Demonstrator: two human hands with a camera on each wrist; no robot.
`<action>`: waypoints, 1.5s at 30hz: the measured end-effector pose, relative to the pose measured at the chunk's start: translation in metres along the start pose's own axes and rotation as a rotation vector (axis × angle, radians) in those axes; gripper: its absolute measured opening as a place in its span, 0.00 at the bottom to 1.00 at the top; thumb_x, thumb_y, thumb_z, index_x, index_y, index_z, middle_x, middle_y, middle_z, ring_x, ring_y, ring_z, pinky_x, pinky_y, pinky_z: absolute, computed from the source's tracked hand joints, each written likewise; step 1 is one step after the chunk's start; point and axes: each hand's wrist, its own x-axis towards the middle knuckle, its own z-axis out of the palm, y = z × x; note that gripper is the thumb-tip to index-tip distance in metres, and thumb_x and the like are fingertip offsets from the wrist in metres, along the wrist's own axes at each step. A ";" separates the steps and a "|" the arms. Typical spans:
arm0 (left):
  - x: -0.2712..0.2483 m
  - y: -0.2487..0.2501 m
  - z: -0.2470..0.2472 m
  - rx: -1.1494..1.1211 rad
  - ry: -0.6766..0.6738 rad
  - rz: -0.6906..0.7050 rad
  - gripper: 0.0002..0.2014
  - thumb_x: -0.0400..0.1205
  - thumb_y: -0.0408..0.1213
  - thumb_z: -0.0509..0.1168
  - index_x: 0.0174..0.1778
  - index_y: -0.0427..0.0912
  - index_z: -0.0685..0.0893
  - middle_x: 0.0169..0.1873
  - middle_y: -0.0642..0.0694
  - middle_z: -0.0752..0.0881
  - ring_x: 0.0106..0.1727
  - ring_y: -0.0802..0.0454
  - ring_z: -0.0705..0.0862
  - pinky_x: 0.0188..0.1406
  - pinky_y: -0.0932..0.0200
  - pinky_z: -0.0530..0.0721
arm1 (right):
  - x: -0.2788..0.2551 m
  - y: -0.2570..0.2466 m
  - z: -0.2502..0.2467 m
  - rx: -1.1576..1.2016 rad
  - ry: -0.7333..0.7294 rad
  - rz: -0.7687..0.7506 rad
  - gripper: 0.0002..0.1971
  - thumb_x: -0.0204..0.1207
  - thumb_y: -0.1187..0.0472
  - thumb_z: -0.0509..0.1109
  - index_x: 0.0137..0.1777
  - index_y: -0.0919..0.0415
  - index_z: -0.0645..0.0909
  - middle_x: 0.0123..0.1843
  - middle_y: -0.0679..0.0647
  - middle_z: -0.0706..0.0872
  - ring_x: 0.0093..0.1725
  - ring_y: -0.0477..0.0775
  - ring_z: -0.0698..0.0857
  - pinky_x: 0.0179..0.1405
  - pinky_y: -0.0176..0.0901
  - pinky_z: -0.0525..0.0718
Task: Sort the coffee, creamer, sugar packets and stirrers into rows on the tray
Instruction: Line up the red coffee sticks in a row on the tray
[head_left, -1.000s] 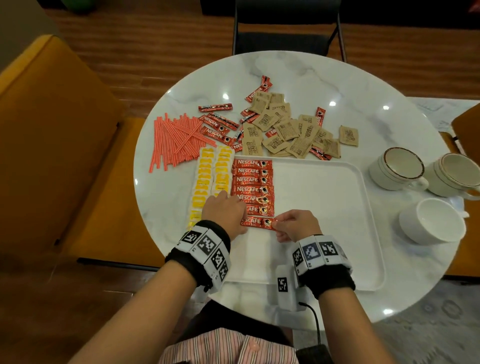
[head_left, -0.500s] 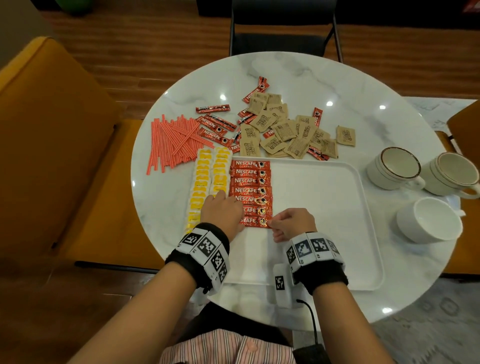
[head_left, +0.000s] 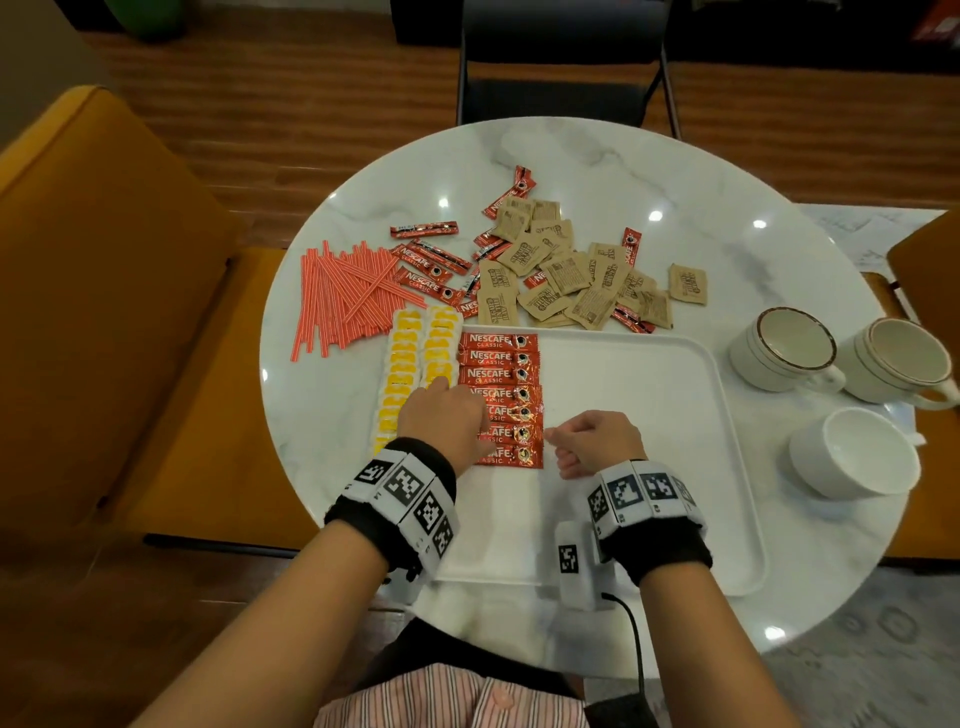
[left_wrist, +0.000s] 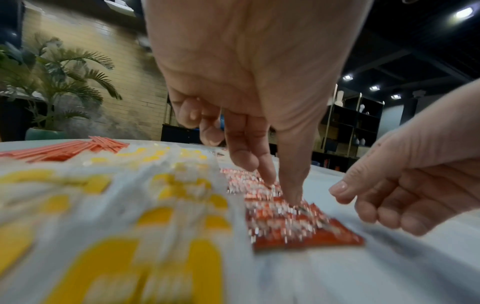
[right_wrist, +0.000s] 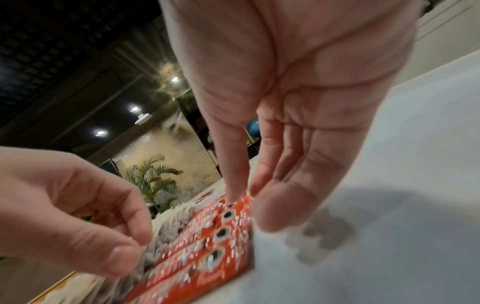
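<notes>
A white tray (head_left: 649, 415) lies on the round marble table (head_left: 597, 166). Several red coffee sachets (head_left: 501, 397) form a row along its left side, next to two columns of yellow creamer packets (head_left: 402, 379). My left hand (head_left: 441, 415) covers the row's left ends; in the left wrist view its thumb and forefinger (left_wrist: 281, 191) press down on the sachets (left_wrist: 285, 222). My right hand (head_left: 571, 441) hovers just right of the row, holding nothing; its thumb tip (right_wrist: 235, 195) meets a sachet's right end (right_wrist: 223, 236). Red stirrers (head_left: 348, 296), brown sugar packets (head_left: 571, 275) and loose coffee sachets (head_left: 431, 265) lie beyond the tray.
Three white cups (head_left: 789, 353) (head_left: 904, 364) (head_left: 852, 452) stand right of the tray. A dark chair (head_left: 561, 78) is at the table's far side and a yellow seat (head_left: 104, 312) at its left. The tray's middle and right part is bare.
My right hand has let go of the nearest sachet's right end and drawn slightly back to the right. My left hand stays on the row's left ends.
</notes>
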 end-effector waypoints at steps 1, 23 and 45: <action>0.003 0.000 -0.007 -0.056 0.007 -0.007 0.12 0.79 0.51 0.65 0.53 0.49 0.81 0.57 0.50 0.81 0.63 0.49 0.73 0.60 0.54 0.73 | 0.002 -0.004 -0.003 -0.009 0.011 -0.014 0.08 0.73 0.61 0.73 0.42 0.66 0.79 0.30 0.57 0.82 0.26 0.52 0.81 0.39 0.44 0.86; 0.159 -0.108 -0.113 0.111 -0.128 -0.044 0.35 0.76 0.41 0.72 0.77 0.42 0.66 0.73 0.42 0.71 0.72 0.42 0.73 0.70 0.49 0.72 | 0.086 -0.172 0.009 -0.800 -0.118 -0.577 0.19 0.74 0.61 0.71 0.65 0.58 0.78 0.67 0.55 0.78 0.66 0.55 0.77 0.64 0.43 0.74; 0.224 -0.110 -0.089 0.360 -0.299 0.060 0.25 0.70 0.49 0.76 0.60 0.42 0.81 0.55 0.45 0.83 0.57 0.44 0.82 0.55 0.52 0.82 | 0.154 -0.193 0.055 -1.299 -0.390 -0.711 0.03 0.72 0.59 0.72 0.43 0.56 0.83 0.43 0.50 0.73 0.57 0.57 0.78 0.47 0.44 0.76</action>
